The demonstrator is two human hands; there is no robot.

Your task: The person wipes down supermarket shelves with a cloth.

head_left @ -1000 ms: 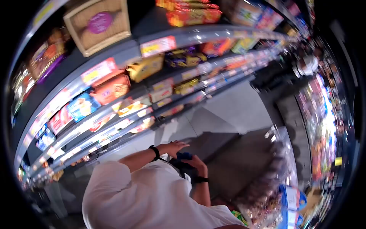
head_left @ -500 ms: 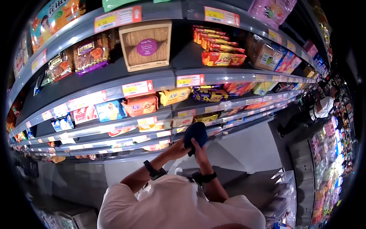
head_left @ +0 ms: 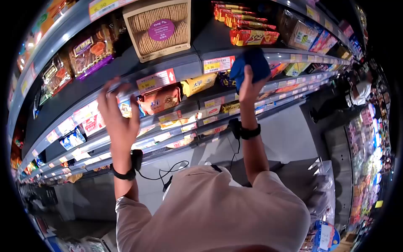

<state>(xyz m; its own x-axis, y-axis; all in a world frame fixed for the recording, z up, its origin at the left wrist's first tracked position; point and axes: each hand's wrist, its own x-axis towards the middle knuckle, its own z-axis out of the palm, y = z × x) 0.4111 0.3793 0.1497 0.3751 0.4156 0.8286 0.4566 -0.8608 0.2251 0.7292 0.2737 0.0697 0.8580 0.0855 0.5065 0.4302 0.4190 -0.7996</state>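
Observation:
My right hand (head_left: 250,89) is raised at the shelf front, gripping a folded dark blue cloth (head_left: 252,66) with the thumb laid over it. The cloth overlaps the shelf edge right of a price tag marked 9.90 (head_left: 218,64). My left hand (head_left: 119,115) is held up before the shelf edge on the left, fingers apart and slightly blurred, with nothing in it. Above and between the hands stands a box of round biscuits (head_left: 178,23) with a purple label. An orange snack packet (head_left: 161,101) and a yellow one (head_left: 199,85) lie on the shelf below.
Red biscuit packs (head_left: 254,38) lie stacked on the upper shelf. Brown packets (head_left: 90,52) stand at the left. A black cable (head_left: 166,170) hangs beneath my left wrist. Another person (head_left: 359,92) stands farther along the aisle, near a colourful display (head_left: 361,159) on the right.
Both hands were together low on the blue cloth. My left hand has let go and moved up and left; my right hand has carried the cloth up and right to the shelf edge.

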